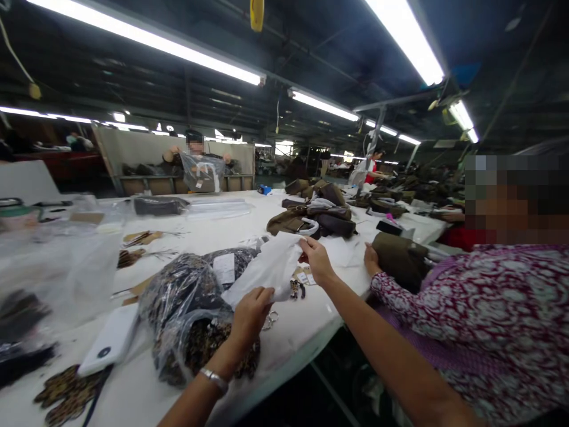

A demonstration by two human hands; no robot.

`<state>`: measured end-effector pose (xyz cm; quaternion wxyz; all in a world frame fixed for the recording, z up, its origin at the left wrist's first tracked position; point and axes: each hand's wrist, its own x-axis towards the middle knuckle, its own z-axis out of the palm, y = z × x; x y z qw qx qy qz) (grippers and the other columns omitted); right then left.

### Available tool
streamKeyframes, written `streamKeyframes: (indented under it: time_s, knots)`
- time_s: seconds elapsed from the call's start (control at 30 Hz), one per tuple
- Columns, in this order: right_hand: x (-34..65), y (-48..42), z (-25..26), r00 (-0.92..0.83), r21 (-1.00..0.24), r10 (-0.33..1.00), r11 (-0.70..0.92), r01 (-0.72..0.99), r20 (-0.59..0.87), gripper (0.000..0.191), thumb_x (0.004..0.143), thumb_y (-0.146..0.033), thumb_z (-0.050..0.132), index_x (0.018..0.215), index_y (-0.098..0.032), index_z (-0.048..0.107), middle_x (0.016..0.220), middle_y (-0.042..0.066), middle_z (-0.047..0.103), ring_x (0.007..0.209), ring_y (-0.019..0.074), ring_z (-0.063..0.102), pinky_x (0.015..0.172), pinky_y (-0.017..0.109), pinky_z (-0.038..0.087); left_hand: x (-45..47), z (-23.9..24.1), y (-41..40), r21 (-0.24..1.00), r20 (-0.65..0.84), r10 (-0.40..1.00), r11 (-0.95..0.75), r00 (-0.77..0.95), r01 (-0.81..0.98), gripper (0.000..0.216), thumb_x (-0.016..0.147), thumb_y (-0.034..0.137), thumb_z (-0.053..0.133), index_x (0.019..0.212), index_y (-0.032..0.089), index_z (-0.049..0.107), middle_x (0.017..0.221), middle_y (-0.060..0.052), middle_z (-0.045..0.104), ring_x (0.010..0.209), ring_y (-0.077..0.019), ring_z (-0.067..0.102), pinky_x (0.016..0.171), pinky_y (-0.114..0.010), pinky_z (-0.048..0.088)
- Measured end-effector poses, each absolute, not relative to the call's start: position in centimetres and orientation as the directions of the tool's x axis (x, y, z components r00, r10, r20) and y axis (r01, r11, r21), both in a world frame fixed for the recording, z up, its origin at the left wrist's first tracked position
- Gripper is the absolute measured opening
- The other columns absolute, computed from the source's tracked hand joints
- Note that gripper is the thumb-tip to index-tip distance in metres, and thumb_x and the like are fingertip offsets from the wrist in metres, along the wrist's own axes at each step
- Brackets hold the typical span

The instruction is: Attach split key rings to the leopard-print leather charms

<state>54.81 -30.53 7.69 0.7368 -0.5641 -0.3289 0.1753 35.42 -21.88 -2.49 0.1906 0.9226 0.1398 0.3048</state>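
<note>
A thin white sheet (267,264), like tissue paper or a soft bag, is stretched between my hands above the table. My left hand (253,311) pinches its lower near edge. My right hand (316,260) grips its upper right corner. Just left of it lies a clear plastic bag (178,296) filled with dark and leopard-patterned pieces, with a white label (224,268) on top. Close behind my left hand are metal rings (269,320). Beyond the sheet's right edge, small tan tags (304,275) and leopard-patterned bits lie on the table.
A white phone-like device (111,335) and leopard-patterned pieces (66,391) lie at left on the white table (306,332). Brown bags (311,213) are piled farther back. At right, a co-worker in a patterned sleeve (418,302) handles a brown bag (398,258). Another person holds up a plastic-wrapped bag (202,173).
</note>
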Motion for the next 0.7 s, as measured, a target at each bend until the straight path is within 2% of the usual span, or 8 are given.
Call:
streamKeyframes:
  time_s: [0.1,0.2,0.37,0.43,0.53,0.63,0.7]
  knots:
    - [56.3,-30.6,6.1,0.797,-0.954,0.553,0.287,0.09,0.242,0.035,0.07,-0.053,0.069,0.073,-0.019,0.06,0.054,-0.007,0.051,0.046,0.0081,0.043,0.045,0.02,0.036,34.0,-3.6,-21.8,0.372,0.473,0.301,-0.92,0.828,0.122,0.025,0.089,0.009,0.051,0.104,0.024,0.066,0.1,-0.007,0.067,0.095,-0.0241,0.059,0.085,-0.037,0.047]
    - [57.7,-30.3,4.9,0.836,-0.959,0.509,0.277,0.067,0.206,0.036,0.068,-0.053,0.068,0.073,-0.02,0.057,0.055,-0.008,0.05,0.046,0.0072,0.042,0.044,0.019,0.034,33.2,-4.3,-21.5,0.328,0.443,0.244,-0.94,0.863,0.097,0.023,0.086,0.005,0.054,0.092,0.022,0.068,0.11,-0.007,0.067,0.103,-0.0245,0.058,0.092,-0.038,0.046]
    - [58.5,-29.7,5.1,0.797,-0.954,0.556,0.286,0.085,0.238,0.037,0.069,-0.054,0.067,0.079,-0.02,0.058,0.062,-0.006,0.055,0.05,0.0073,0.048,0.046,0.017,0.037,33.3,-5.2,-20.5,0.326,0.437,0.295,-0.932,0.85,0.157,0.024,0.085,0.002,0.053,0.081,0.018,0.069,0.124,-0.01,0.064,0.119,-0.0274,0.055,0.103,-0.044,0.042]
    - [58.4,-29.7,5.7,0.746,-0.956,0.614,0.274,0.104,0.257,0.037,0.069,-0.053,0.068,0.08,-0.019,0.06,0.062,-0.005,0.057,0.051,0.0084,0.052,0.045,0.018,0.039,33.5,-5.5,-20.5,0.35,0.446,0.35,-0.915,0.824,0.199,0.025,0.086,0.003,0.051,0.088,0.019,0.071,0.126,-0.011,0.064,0.12,-0.0276,0.056,0.103,-0.044,0.044]
    - [57.9,-29.8,6.7,0.665,-0.959,0.695,0.252,0.13,0.273,0.038,0.07,-0.053,0.069,0.081,-0.018,0.062,0.064,-0.003,0.06,0.051,0.0103,0.056,0.045,0.019,0.043,34.2,-5.7,-20.9,0.406,0.455,0.426,-0.881,0.782,0.243,0.028,0.09,0.012,0.05,0.109,0.021,0.068,0.128,-0.011,0.063,0.118,-0.0254,0.059,0.1,-0.04,0.048]
    - [57.4,-29.6,7.9,0.632,-0.954,0.717,0.258,0.153,0.295,0.039,0.075,-0.056,0.064,0.085,-0.018,0.062,0.066,-0.002,0.061,0.052,0.0111,0.059,0.048,0.021,0.047,35.2,-5.7,-21.3,0.457,0.463,0.486,-0.847,0.742,0.27,0.041,0.091,0.024,0.053,0.132,0.019,0.054,0.133,-0.013,0.061,0.121,-0.0257,0.058,0.1,-0.041,0.049]
    - [57.2,-29.8,8.8,0.621,-0.948,0.717,0.263,0.18,0.317,0.04,0.076,-0.056,0.063,0.086,-0.018,0.063,0.066,-0.001,0.061,0.052,0.012,0.059,0.049,0.023,0.049,35.6,-5.6,-21.3,0.475,0.471,0.506,-0.836,0.722,0.276,0.05,0.091,0.028,0.055,0.139,0.017,0.047,0.136,-0.014,0.058,0.124,-0.0262,0.056,0.102,-0.042,0.048]
